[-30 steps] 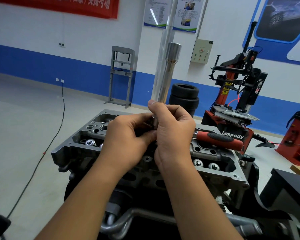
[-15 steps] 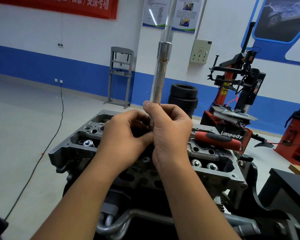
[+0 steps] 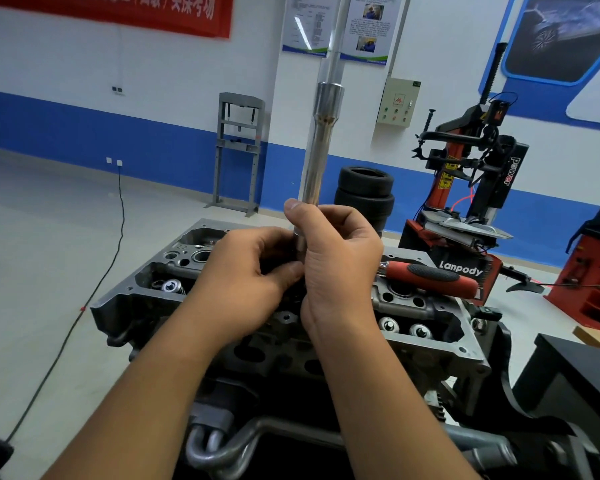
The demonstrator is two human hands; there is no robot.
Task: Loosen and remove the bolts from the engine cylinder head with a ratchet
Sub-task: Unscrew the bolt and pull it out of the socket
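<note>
**Both hands closed on an upright socket extension above the cylinder head**

Right hand (image 3: 336, 258) wrapped around the lower end of a long chrome socket extension (image 3: 317, 161), thumb pressed up along its shaft. Left hand (image 3: 246, 275) curled in against the base of the same tool, thumb tip touching the right palm; what its fingers pinch there is hidden. Extension held nearly upright, wider socket end on top, slightly tilted right.

Directly below the hands: grey cylinder head (image 3: 430, 344), open side up, valve springs showing at left and right. Any bolt under the hands cannot be seen. Lying across the head's far right edge, just beside the right hand: ratchet (image 3: 430, 277) with red-and-black grip, untouched.

Behind, right: red and black tyre changer (image 3: 465, 188), "Lanpody" in white on its base, "power" down its black column. Stack of tyres (image 3: 364, 195) near the wall. Grey shop press frame (image 3: 238, 150) against the blue-banded wall. Beige control box (image 3: 398, 102) mounted higher up. Red banner (image 3: 118, 10) with white Chinese characters, too cropped to read. Two posters (image 3: 340, 26), text too small to read. Black cable (image 3: 118, 216) trailing over the floor from a wall socket.
</note>
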